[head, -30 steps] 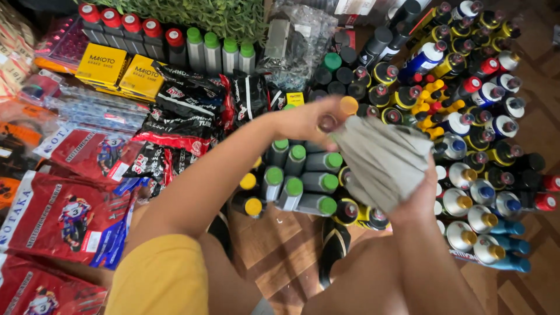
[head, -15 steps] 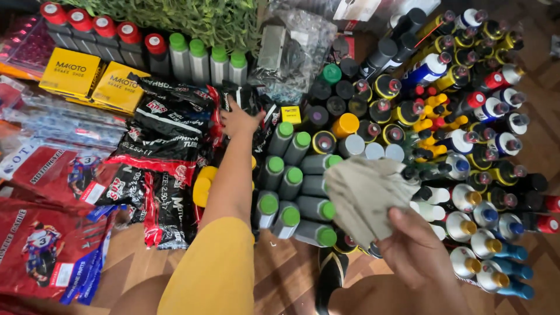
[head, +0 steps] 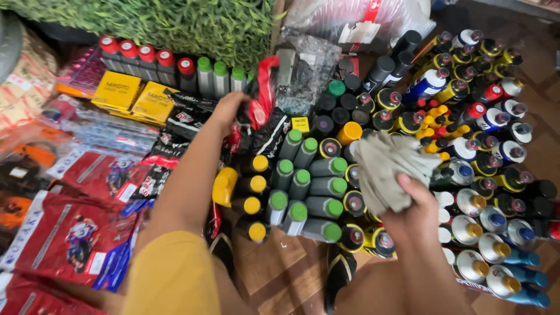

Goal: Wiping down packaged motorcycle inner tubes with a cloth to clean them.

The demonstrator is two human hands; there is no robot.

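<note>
My right hand grips a crumpled grey cloth and holds it above the rows of spray cans and bottles. My left hand reaches forward on an arm in a yellow sleeve and holds up a black-and-red plastic packet, lifted over the pile of similar black packets. Below the left arm lie grey bottles with green caps and dark bottles with yellow caps.
Red-capped and green-capped bottles stand in a row at the back below green artificial foliage. Yellow boxes sit at left, red printed packets at lower left. Many coloured spray cans fill the right side on a wooden floor.
My left hand has moved from the cloth to the black packets and lifted a black-and-red packet. My right hand keeps the cloth, now alone, a little to the right.
</note>
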